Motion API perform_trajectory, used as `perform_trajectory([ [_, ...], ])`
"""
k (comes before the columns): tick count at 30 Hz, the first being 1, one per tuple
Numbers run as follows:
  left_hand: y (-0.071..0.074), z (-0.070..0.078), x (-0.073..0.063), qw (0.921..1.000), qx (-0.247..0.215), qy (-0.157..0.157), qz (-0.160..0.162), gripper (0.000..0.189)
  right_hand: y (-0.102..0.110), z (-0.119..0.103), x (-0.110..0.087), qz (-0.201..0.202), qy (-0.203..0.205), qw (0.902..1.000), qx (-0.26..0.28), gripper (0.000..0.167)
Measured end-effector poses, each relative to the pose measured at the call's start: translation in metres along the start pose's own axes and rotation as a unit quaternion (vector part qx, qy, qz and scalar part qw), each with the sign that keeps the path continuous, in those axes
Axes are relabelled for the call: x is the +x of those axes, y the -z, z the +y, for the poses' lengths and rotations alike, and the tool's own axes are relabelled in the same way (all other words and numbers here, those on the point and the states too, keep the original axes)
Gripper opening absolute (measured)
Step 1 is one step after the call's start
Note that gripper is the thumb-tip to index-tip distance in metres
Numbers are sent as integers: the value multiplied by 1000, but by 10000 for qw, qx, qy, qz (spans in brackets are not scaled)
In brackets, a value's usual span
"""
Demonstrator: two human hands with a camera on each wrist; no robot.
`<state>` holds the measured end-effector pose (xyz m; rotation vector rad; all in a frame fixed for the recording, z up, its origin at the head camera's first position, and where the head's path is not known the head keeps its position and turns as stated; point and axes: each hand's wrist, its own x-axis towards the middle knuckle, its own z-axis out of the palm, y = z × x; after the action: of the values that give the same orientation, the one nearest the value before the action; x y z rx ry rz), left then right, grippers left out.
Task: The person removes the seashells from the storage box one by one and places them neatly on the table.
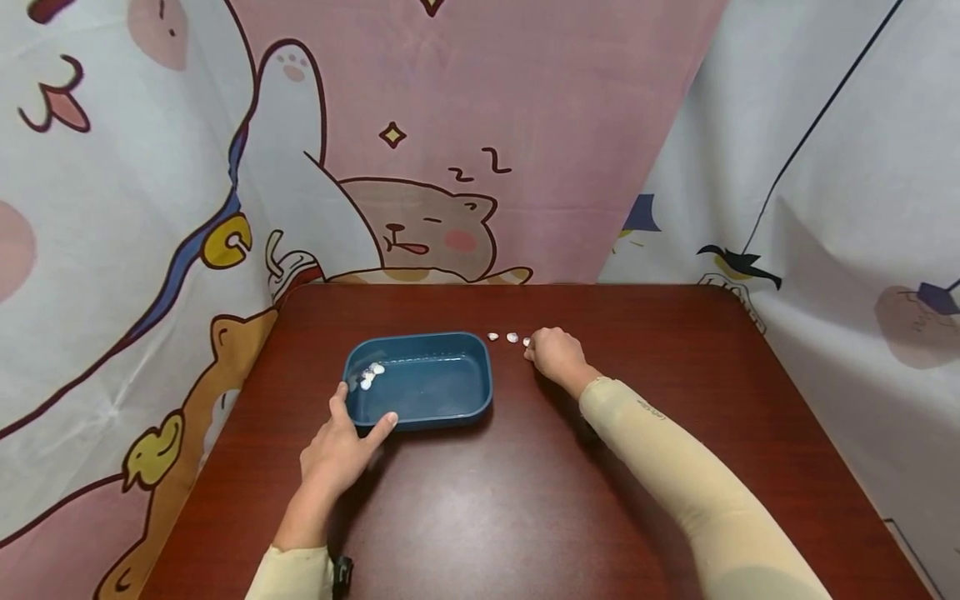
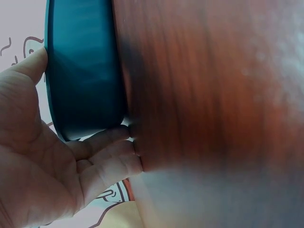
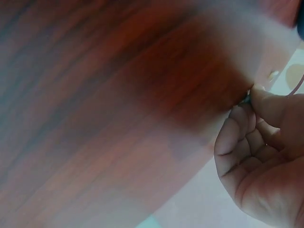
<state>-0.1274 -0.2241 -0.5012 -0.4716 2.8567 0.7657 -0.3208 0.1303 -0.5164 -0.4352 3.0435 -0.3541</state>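
A blue rectangular tray (image 1: 420, 422) stands on the table, with several small white seashells (image 1: 377, 368) in its left end. My left hand (image 1: 335, 450) holds the tray's near-left corner, thumb on the near rim and fingers along the left end. To the right of the tray, my right hand (image 1: 558, 357) pinches a small white seashell (image 1: 527, 342) between thumb and fingertips at the tabletop. That shell is mostly hidden by the fingers. Two more seashells lie in a row between it and the tray, one in the middle (image 1: 512, 337) and one nearest the tray (image 1: 492, 337).
The reddish-brown wooden table (image 1: 480, 517) runs back to a printed cartoon curtain (image 1: 570, 150), which also hangs along both sides. A dark band (image 1: 342, 575) is on the left wrist.
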Motion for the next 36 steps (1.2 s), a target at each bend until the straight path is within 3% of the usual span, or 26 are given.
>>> perform_trajectory([
  [8, -2, 0, 0, 10000, -18, -19, 36, 123, 2, -8, 0, -20, 27, 9999, 141, 15],
  [13, -2, -1, 1, 10000, 2, -23, 76, 123, 3, -12, -2, 430, 158, 9985, 299, 14],
  [17, 1, -4, 2, 9999, 57, -21, 109, 124, 14, -38, -5, 1113, 615, 9905, 520, 15],
  [20, 2, -6, 2, 9999, 80, -19, 97, 126, 22, -70, -8, 1282, 1340, 9807, 626, 14],
  [23, 2, -6, 2, 9999, 83, -12, 70, 126, 21, -105, -11, 961, 2043, 9731, 465, 17],
  [26, 1, -5, 2, 9999, 81, -46, 58, 126, 13, -134, -13, 328, 2365, 9711, 23, 24],
  [31, -3, -5, 3, 9999, 77, -104, 51, 124, -12, -162, -11, -545, 2223, 9695, -882, 36],
  [36, -2, -4, 3, 9999, 57, -94, 89, 122, -28, -171, -10, -702, 1981, 9664, -1482, 40],
])
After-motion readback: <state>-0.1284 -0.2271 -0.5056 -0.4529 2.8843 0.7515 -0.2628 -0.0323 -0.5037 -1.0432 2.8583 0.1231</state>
